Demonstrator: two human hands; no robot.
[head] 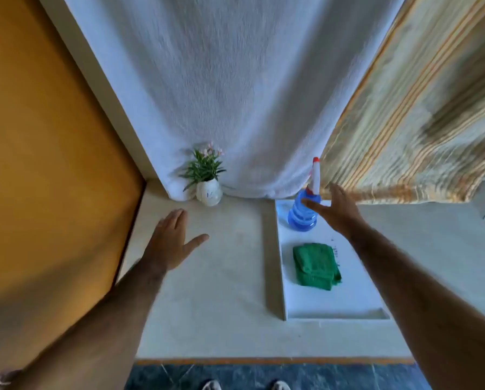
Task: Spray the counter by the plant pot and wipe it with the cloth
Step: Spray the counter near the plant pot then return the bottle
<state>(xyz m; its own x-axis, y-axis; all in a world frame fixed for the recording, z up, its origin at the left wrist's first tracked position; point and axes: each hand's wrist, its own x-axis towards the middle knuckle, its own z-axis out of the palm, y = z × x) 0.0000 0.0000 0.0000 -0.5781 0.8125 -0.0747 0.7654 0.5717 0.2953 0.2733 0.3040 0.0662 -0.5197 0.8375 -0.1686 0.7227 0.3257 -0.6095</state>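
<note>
A blue spray bottle [299, 219] with a white and red trigger head stands at the far end of a white tray [345, 302]. My right hand [335, 211] is open beside the bottle, thumb across its shoulder, fingers spread and not closed around it. A folded green cloth [316, 266] lies in the middle of the tray. A small white plant pot [209, 192] with green leaves and pink flowers stands at the back of the beige counter [221, 277]. My left hand [173, 237] hovers open over the counter, in front of the pot and to its left.
A white curtain [235, 94] hangs behind the pot and bottle, a striped curtain [418, 108] to the right. An orange wall [38, 164] closes the counter's left side. The counter's front edge meets a dark tiled floor [263, 378], where my shoes show.
</note>
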